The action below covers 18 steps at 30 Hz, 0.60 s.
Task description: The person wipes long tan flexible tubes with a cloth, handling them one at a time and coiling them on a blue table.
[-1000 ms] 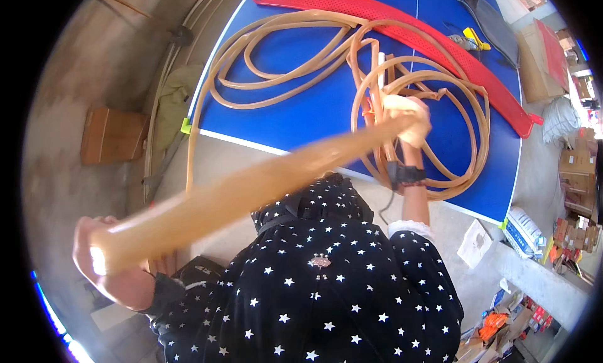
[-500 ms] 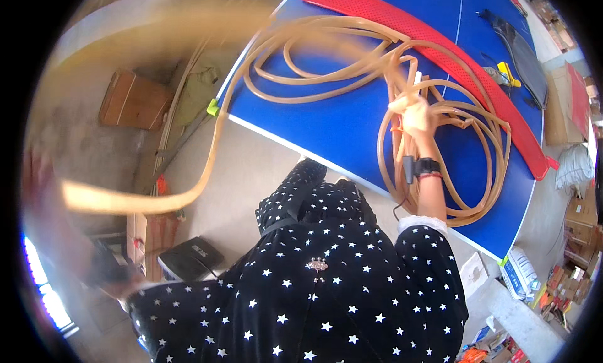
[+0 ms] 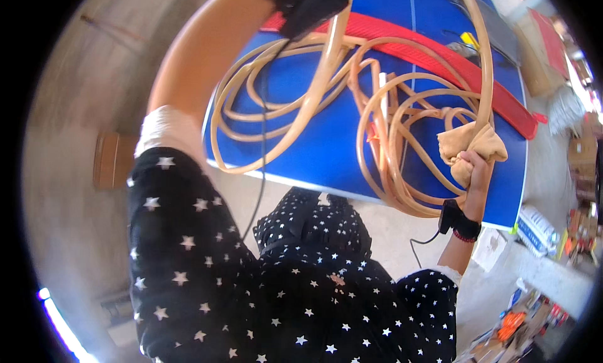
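My right hand (image 3: 476,171) is closed on a tan cloth (image 3: 465,143), which is bunched around an upright length of translucent amber hose (image 3: 485,61) at the right. My left forearm reaches past the top edge, with a black wrist device (image 3: 301,8); the hand itself is out of view. Another length of hose (image 3: 320,86) runs down from near that wrist into loops lying on the blue table (image 3: 226,193). More loops (image 3: 370,149) lie below and left of my right hand, around a short white tube (image 3: 383,83).
A long red perforated strip (image 3: 515,112) crosses the table behind the coils, with a yellow object (image 3: 467,39) beyond it. A cardboard box (image 3: 113,159) stands on the floor at left. At right are white sacks (image 3: 537,231), boxes (image 3: 581,152) and a pale beam (image 3: 546,275).
My left hand has swung from the lower left up past the top edge, lifting hose. My right hand has moved rightward with the cloth, and the hose above it now stands upright.
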{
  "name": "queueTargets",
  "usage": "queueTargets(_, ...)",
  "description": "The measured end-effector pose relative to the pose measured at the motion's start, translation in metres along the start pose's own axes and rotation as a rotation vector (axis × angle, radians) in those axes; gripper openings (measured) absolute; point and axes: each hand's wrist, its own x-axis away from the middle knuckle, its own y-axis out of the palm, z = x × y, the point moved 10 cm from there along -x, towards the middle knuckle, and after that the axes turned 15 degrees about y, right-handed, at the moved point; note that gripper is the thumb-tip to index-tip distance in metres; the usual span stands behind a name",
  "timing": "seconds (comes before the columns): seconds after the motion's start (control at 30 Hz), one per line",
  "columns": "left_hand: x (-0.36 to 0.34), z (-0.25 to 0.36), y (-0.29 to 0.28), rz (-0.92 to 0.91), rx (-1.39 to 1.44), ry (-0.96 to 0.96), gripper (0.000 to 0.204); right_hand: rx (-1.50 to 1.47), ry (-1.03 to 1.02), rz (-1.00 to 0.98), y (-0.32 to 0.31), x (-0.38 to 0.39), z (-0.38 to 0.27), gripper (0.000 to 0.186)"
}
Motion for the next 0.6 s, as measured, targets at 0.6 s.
queueTargets(0.6, 0.104, -0.325, -0.227, -1.027, -1.117, -0.239, 0.047, 0.417, -0.662, -0.124, 0.248, 0.101, -0.057, 0.027)
